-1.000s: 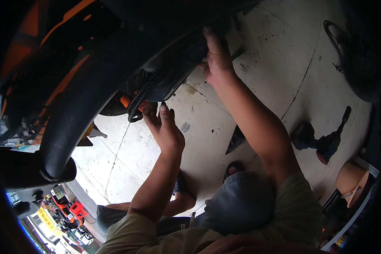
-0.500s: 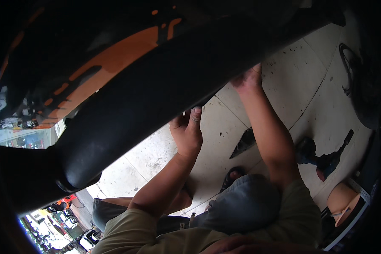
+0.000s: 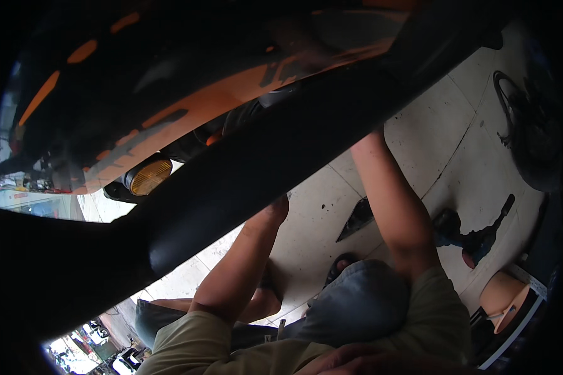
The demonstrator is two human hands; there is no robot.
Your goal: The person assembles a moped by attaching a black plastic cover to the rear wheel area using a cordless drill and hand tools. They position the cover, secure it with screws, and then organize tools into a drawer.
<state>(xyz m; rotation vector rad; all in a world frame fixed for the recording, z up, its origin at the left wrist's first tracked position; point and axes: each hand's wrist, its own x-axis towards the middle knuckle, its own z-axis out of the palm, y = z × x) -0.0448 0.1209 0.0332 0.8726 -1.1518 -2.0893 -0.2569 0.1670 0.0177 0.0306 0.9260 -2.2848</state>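
A broad black tire (image 3: 281, 156) is sweeping diagonally across the frame from lower left to upper right, filling the centre. Both arms are rising from the lower edge to meet it. The left hand (image 3: 272, 212) is pressing against the tire's lower edge at centre; only the wrist and heel of the hand are showing, so how far its fingers are spread cannot be told. The right hand is passing behind the tire right of centre, with just the forearm (image 3: 391, 206) showing, so its fingers cannot be judged either. Above the tire, orange and black bodywork (image 3: 187, 106) is filling the upper left, with an amber reflector (image 3: 149, 176) sitting just below it. On the tiled floor (image 3: 444, 131) at right, a power tool (image 3: 475, 234) is lying near a dark wedge-shaped piece (image 3: 356, 219).
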